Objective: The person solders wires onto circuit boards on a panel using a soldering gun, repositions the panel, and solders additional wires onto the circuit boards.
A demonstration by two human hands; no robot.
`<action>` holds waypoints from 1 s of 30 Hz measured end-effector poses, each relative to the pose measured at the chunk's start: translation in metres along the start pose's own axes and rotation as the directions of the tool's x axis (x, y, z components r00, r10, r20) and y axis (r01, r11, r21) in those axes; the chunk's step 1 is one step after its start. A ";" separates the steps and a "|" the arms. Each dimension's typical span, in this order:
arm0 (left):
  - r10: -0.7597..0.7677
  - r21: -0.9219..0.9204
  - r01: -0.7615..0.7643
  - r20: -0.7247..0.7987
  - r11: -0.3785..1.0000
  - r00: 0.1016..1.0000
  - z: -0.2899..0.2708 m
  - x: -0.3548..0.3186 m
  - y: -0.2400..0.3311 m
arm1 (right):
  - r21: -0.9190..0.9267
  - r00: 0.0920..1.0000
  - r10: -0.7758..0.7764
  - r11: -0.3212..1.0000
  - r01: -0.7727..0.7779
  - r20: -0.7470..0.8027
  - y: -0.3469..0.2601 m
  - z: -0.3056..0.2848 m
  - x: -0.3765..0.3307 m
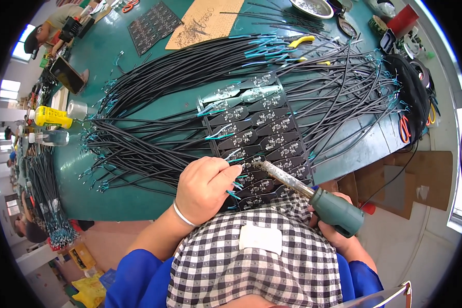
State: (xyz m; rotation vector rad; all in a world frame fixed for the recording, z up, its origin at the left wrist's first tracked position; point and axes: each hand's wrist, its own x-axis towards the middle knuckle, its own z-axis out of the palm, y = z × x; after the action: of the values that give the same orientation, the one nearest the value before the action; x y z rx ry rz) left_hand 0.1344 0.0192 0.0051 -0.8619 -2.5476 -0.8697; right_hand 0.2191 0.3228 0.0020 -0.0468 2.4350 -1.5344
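Observation:
Along the table's near edge lies a panel of black circuit boards in two columns. Black cables with stripped teal and white wire ends run onto its left side. My left hand is closed at the panel's lower left, thumb and fingertips pinched on a cable's teal wire ends; the exact grip is partly covered by the fingers. My right hand wraps round the green handle of a soldering iron. The iron's metal tip points left and rests at or just over a board near my left fingertips.
Bundles of black cables cover the table left, behind and right of the panel. Yellow-handled pliers lie at the back. A yellow bottle and a clear bottle stand left. A black bag sits right. Another person works far left.

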 end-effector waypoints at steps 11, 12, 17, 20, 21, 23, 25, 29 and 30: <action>-0.054 0.047 0.052 0.059 0.998 0.997 0.004 0.004 0.000 | 0.077 0.999 0.030 0.997 -0.031 0.014 -0.004 0.004 0.011; -0.036 0.044 0.034 0.027 0.998 0.999 0.005 0.003 -0.001 | 0.005 1.000 -0.023 1.000 0.023 0.001 -0.004 0.004 0.012; -0.015 -0.022 0.015 0.018 1.000 1.000 0.002 0.001 -0.002 | 0.061 0.999 0.037 0.997 -0.038 0.011 -0.007 -0.003 0.011; 0.044 -0.026 -0.045 -0.002 0.999 0.999 -0.001 0.000 -0.001 | 0.193 0.999 -0.050 0.980 0.051 -0.012 -0.007 -0.006 0.009; 0.073 0.015 -0.074 0.027 0.997 0.997 0.000 0.000 -0.002 | 0.289 0.999 -0.042 0.957 0.038 0.006 -0.007 -0.006 0.008; 0.075 0.020 -0.076 0.035 0.997 0.997 0.000 -0.001 -0.002 | 0.259 1.000 -0.004 0.966 0.004 0.003 -0.006 -0.008 0.006; 0.068 0.028 -0.071 0.077 0.997 0.995 0.002 -0.001 -0.001 | 0.313 0.996 0.086 0.947 -0.072 -0.032 -0.004 -0.010 0.001; 0.098 0.004 -0.098 0.038 0.995 0.994 0.007 -0.002 -0.001 | 0.088 0.997 0.061 0.994 -0.065 0.048 0.004 -0.019 -0.003; 0.092 0.009 -0.093 0.034 0.996 0.995 0.007 -0.002 -0.001 | 0.025 0.996 0.059 0.998 -0.061 0.071 0.005 -0.020 -0.003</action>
State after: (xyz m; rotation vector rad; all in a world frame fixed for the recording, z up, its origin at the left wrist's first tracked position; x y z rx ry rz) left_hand 0.1348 0.0223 -0.0014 -0.9907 -2.5159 -0.8197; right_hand 0.2175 0.3429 0.0061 -0.0214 2.3393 -1.5138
